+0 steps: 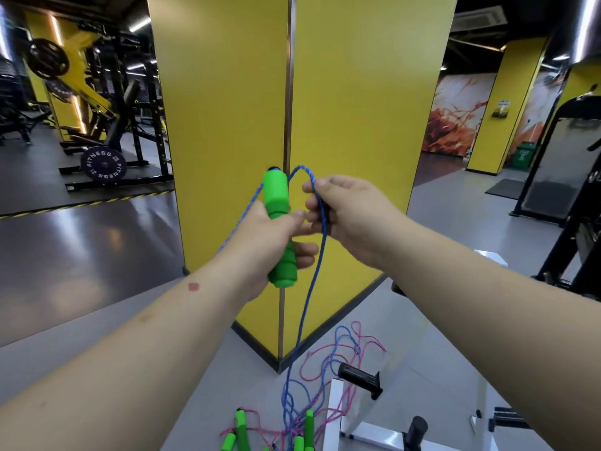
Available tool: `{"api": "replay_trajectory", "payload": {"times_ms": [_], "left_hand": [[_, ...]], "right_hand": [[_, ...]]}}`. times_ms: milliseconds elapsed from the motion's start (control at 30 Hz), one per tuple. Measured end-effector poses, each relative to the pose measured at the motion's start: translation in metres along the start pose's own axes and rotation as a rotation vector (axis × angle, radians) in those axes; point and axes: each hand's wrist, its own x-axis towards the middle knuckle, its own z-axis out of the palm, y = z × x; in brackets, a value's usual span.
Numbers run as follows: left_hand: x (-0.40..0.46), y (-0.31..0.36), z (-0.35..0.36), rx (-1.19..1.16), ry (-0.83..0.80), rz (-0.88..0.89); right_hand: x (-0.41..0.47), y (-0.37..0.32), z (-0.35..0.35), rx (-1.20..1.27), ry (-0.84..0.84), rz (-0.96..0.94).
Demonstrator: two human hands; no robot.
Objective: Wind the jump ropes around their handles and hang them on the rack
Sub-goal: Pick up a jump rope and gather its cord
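On the floor nearest lie more green handles [241, 428] tangled in pink and blue cords [328, 372], beside a white rack frame [335, 408]. Above, the left hand [270, 239] grips a green handle [277, 222] upright, while the right hand [348, 216] pinches its blue rope [317, 271], which loops over and trails down. Behind stands a yellow pillar [357, 92].

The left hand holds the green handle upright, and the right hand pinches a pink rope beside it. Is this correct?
Not quite. In the head view the rope pinched by the right hand is the blue rope, not a pink one; the pink rope lies on the floor below. The rest is right: the left hand holds the green handle roughly upright.
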Motion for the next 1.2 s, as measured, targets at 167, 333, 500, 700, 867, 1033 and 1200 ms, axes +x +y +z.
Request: {"api": "replay_trajectory", "payload": {"times_ms": [167,333,500,700,867,1033,1200], "left_hand": [[-0.010,0.002,0.017,-0.108,-0.064,0.057],[0.010,0.022,-0.001,-0.058,0.146,0.121],[0.009,0.014,-0.007,0.031,0.160,0.065],[-0.013,-0.013,0.022,-0.106,-0.117,-0.005],[-0.004,0.004,0.015,-0.097,0.028,0.134],[0.009,0.015,-0.004,0.072,0.168,0.200],[0.003,0.008,-0.004,-0.043,0.159,0.222]], "right_hand": [[0.012,0.000,0.003,0.040,0.110,0.014],[-0.017,0.024,0.002,0.109,-0.217,0.362],[-0.016,0.010,0.000,-0.020,-0.070,0.147],[0.010,-0.015,-0.001,-0.159,0.097,-0.101],[0.000,0.012,0.001,0.060,0.031,0.199],[-0.025,0.020,-0.003,-0.051,-0.246,0.293],[-0.011,0.006,0.001,-0.162,-0.117,0.112]]}}
